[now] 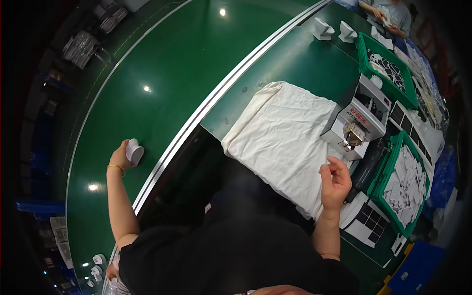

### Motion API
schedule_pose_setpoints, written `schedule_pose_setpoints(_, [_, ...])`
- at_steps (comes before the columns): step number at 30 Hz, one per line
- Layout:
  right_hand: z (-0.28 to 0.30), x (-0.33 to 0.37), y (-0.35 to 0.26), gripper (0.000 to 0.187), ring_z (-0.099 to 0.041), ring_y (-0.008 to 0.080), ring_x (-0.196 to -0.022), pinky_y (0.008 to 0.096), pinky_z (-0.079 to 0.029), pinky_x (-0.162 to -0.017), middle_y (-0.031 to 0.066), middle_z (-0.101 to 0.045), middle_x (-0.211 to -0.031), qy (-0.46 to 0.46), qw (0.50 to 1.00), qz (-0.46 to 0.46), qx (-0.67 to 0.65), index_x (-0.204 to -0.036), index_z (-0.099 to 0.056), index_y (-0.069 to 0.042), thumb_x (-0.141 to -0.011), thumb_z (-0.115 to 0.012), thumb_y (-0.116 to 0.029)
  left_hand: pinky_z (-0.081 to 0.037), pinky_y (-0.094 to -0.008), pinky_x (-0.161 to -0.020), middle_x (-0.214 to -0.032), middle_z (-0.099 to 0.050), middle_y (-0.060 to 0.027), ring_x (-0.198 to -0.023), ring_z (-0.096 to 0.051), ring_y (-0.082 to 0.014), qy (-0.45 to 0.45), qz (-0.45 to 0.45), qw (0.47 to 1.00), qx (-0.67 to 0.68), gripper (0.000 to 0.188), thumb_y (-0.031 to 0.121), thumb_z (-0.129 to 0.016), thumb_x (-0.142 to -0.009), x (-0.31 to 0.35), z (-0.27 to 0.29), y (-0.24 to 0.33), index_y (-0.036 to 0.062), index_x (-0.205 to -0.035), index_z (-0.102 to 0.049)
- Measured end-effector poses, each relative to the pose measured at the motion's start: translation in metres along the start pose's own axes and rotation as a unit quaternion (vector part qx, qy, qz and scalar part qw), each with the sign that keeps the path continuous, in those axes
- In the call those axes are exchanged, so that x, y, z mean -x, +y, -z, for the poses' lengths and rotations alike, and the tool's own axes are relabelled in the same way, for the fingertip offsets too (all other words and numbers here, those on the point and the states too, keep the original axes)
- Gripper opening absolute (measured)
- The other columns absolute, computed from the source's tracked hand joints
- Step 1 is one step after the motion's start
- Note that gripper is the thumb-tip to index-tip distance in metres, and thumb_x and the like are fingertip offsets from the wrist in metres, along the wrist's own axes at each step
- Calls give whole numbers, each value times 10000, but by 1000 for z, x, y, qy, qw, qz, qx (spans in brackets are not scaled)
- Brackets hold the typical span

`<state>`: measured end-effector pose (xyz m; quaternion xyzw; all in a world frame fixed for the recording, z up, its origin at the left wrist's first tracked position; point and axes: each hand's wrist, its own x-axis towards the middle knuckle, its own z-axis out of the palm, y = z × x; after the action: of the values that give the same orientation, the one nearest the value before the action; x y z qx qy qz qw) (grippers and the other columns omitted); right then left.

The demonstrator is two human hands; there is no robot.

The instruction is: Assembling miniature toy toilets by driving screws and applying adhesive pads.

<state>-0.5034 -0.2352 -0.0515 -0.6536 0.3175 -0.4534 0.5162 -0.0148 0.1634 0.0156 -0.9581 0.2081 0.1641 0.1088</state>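
My left hand (119,156) reaches out over the green conveyor belt (162,64) at the left. Its fingers are closed round a white waisted plastic part (134,152) with a flared rim. Over the edge of a white cloth (280,132), my right hand (336,183) is raised, its fingers loosely bent and thumb apart, with nothing visible in it. Just beyond that hand stands a grey bench machine (358,118) with a brass-coloured metal fixture (354,136) on its front.
Green crates (381,189) of small white and dark pieces line the right side. Two white parts (323,29) stand at the far end. Sheets with black squares (368,223) lie at right. Another person (393,17) works at the far right; another hand (112,271) shows at lower left.
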Motion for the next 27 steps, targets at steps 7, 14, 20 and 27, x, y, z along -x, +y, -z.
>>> schedule_pose_setpoints(7, [-9,14,-28,215,-599,82,-760,209,-467,-717,23,-634,-828,-17,999,-26,24,-1108,-627,15,-895,-652,-5,-520,-369,-887,-1096,-676,-127,-1009,-655,-260,97,-212,934,271,732,124,-824,-631,-16,20,106,76,-1306,-545])
schedule_pose_setpoints(14, [-31,20,-48,393,-622,131,-974,266,-496,-872,89,-656,-1080,-26,992,-100,-65,-1281,-542,22,-910,-647,-48,-457,-333,-954,-1174,-625,-105,-1103,-570,-189,-235,-451,641,575,673,100,-739,-788,98,14,348,-30,-1377,-439])
schedule_pose_setpoints(20, [2,37,-53,551,-582,159,-1092,300,-453,-963,115,-620,-1187,-24,947,-223,-228,-1335,-480,67,-874,-694,-147,-436,-311,-952,-1158,-614,-87,-1099,-546,-153,-362,-491,566,555,553,130,-687,-865,149,-20,413,-40,-1340,-458])
schedule_pose_setpoints(27, [12,60,-56,565,-579,161,-1089,307,-445,-969,121,-622,-1168,29,951,-224,-212,-1328,-464,79,-862,-688,-147,-431,-311,-954,-1192,-592,-107,-1107,-546,-167,-393,-495,524,571,496,138,-660,-890,164,-41,428,-36,-1312,-467])
